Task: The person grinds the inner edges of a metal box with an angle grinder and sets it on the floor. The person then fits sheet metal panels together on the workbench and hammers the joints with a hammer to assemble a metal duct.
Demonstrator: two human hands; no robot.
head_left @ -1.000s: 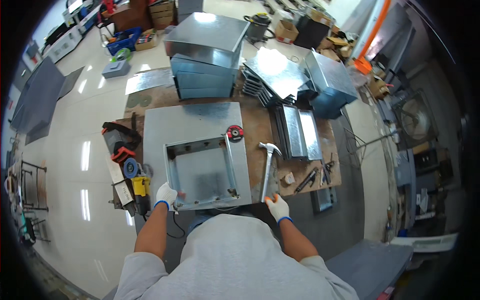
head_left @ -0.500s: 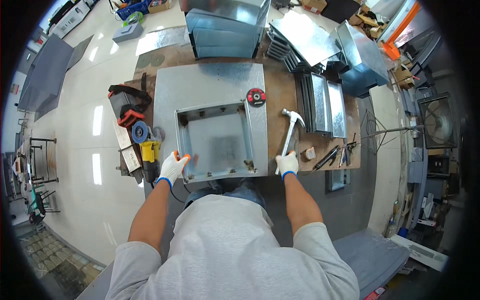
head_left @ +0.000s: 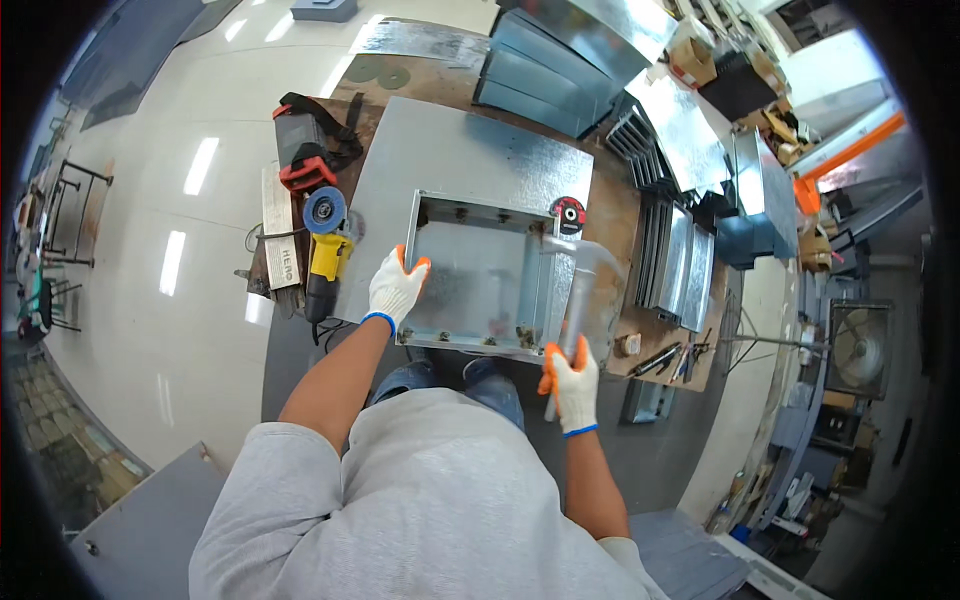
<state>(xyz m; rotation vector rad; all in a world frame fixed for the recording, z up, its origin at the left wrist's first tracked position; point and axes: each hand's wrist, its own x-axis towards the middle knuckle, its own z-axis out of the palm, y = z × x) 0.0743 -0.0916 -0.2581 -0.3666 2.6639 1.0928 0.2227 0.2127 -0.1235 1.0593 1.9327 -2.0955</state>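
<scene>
A shallow square sheet-metal box (head_left: 470,339) sits on a large flat metal sheet (head_left: 440,130) on the bench, with dark scorch-like marks along its inner edges. My left hand (head_left: 397,290), in a white glove with orange fingertips, grips the box's left wall, thumb toward the inside. In a matching glove, my right hand (head_left: 574,385) is closed round the handle of a claw hammer (head_left: 580,290). The hammer is raised beside the box's right wall, its head blurred by motion. A red and black disc (head_left: 568,215) lies on the sheet near the box's far right corner.
An angle grinder (head_left: 326,258) with a blue disc and a red-and-grey tool (head_left: 305,150) lie left of the sheet. Bent metal pieces (head_left: 672,260) are stacked at the right, above pens (head_left: 655,360) and a small block (head_left: 628,345). Large metal panels (head_left: 550,70) stand at the back.
My right hand has lifted the hammer off the bench and brought it toward the box. My left hand has moved farther up the box's left wall. The whole view has turned.
</scene>
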